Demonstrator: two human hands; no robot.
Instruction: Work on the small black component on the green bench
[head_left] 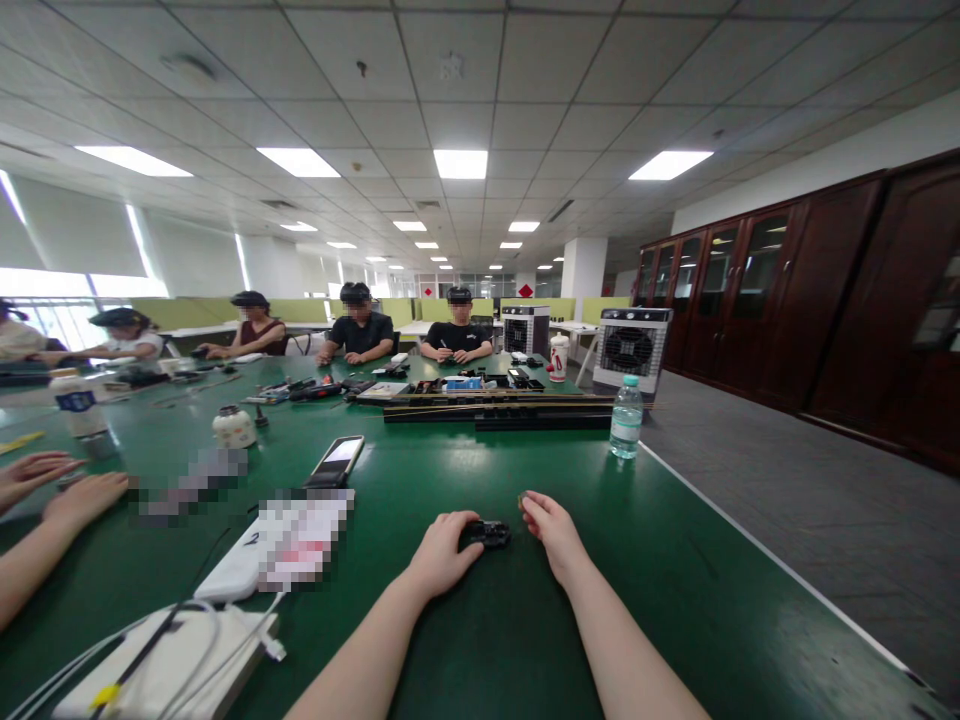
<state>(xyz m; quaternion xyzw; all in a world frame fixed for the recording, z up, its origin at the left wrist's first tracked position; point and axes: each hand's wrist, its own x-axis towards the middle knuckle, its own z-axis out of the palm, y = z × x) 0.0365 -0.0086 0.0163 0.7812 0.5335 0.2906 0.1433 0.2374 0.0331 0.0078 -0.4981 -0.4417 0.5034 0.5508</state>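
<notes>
My left hand rests on the green table, its thumb and fingers closed on the left end of a small black part. The part lies low at the tabletop; its exact kind is too small to make out. To the right of it, my right hand pinches a tiny brownish-yellow piece between thumb and fingertips. A short gap separates that piece from the black part.
A water bottle stands near the right table edge. Long dark strips lie across the table ahead. Leftward are a phone, a white power bank, a white box with cables and a neighbour's hands.
</notes>
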